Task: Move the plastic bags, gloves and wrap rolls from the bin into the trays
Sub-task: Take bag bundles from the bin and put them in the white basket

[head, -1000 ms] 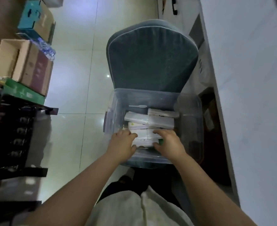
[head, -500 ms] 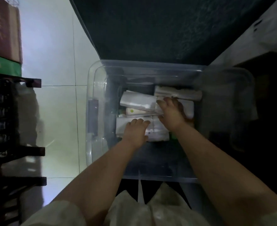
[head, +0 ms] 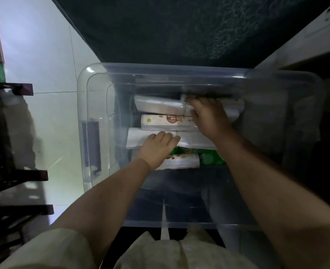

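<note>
Clear plastic bin (head: 86, 121): biggest item, fills mid-frame; sits in front of dark teal chair cushion (head: 179, 28); pale tile floor (head: 43, 74) to its left.
Bin contents: packs clustered mid-floor, far half; near half of bin floor bare. No trays in view.
Dark rack (head: 2, 152): left edge, on the floor beside the bin, not touching it.
Far-left bag pack (head: 158, 105): white plastic, lying flat against the far wall.
Far-right pack (head: 236, 108): white, mostly hidden under the right hand; type unclear.
Printed box (head: 166, 121): white with brown round label, lying flat, just nearer than the far-left bag pack and touching it.
Middle bag pack (head: 137, 137): white, lying flat, touching the printed box's near edge.
Green pack (head: 210, 157): under the white packs, partly covered.
Near roll (head: 181, 162): clear-wrapped, nearest the camera, overlapping the green pack.
Count: six packs visible; more underneath, can't tell.
Right hand (head: 210, 119): palm down over the far-right pack, fingers (head: 197, 102) curled at its far edge; actual grip can't be confirmed.
Left hand (head: 156, 148): palm down on the middle bag pack, fingers (head: 166, 136) extended and together, pressing flat, not closed around anything.
</note>
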